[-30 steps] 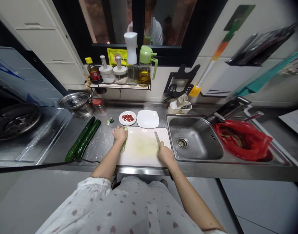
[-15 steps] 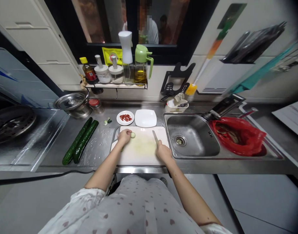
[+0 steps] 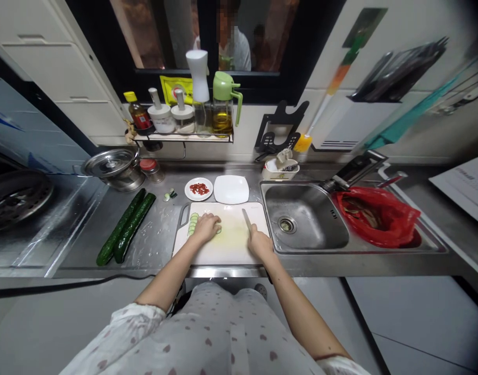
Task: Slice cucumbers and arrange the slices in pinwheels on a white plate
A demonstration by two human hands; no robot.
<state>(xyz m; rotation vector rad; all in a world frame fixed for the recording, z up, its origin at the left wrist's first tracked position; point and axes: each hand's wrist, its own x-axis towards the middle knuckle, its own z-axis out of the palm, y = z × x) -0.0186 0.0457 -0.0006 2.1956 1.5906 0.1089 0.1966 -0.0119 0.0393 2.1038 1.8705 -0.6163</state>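
My left hand [image 3: 208, 227] is over the white cutting board [image 3: 227, 255], its fingers curled down and closed on a cucumber slice [image 3: 218, 229] that mostly hides beneath them. Just left of that hand, a row of pale green cucumber slices [image 3: 192, 224] lies along the board's left side, partly covered by the wrist. With my right hand [image 3: 260, 244] I grip a knife [image 3: 247, 220] by its handle, the blade pointing away from me above the board's right part. Two whole cucumbers [image 3: 125, 226] rest on the steel counter to the left.
Behind the board are a plate of chopped red pieces [image 3: 199, 197] and a white square plate [image 3: 231, 189]. Cucumber ends [image 3: 169, 196] lie nearby. To the right is a sink [image 3: 313, 219] with a red plastic bag [image 3: 379, 219] beside it. A lidded pot [image 3: 122, 174] stands back left.
My left hand has moved slightly right and nearer to me, uncovering the row of slices on the board's left side. My right hand keeps the knife in about the same place.
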